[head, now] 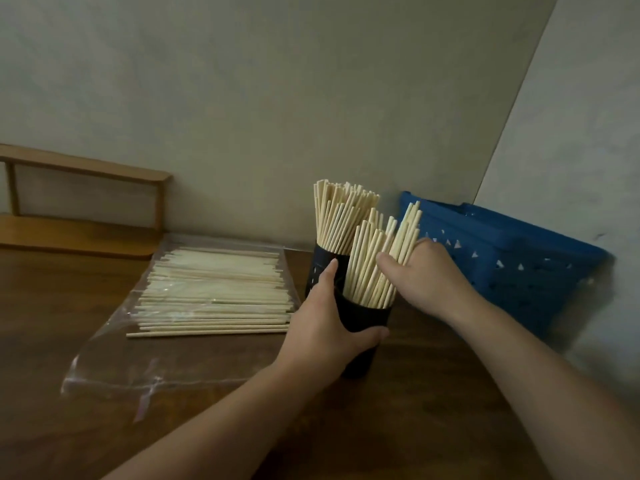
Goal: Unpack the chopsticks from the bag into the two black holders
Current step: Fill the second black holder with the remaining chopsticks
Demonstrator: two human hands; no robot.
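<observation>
- Here, left hand (pixel 332 320) grips near black holder (pixel 363 320); right hand (pixel 419 268) clasps its standing chopsticks (pixel 374 268).
- Bagged chopsticks (pixel 214 292) lie crosswise, centre-left, nearer left hand.

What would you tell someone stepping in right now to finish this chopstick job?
Left hand: grips the near black holder, steadying it.
Right hand: holds a bundle of chopsticks standing in that holder.
Far black holder: behind it, already packed with chopsticks.
Clear plastic bag: flat on the wooden table, left of the holders, with a big pile of loose chopsticks still lying on it.
Done: both holders partly filled.
Left: settle this bundle, then move the pile over.
</observation>
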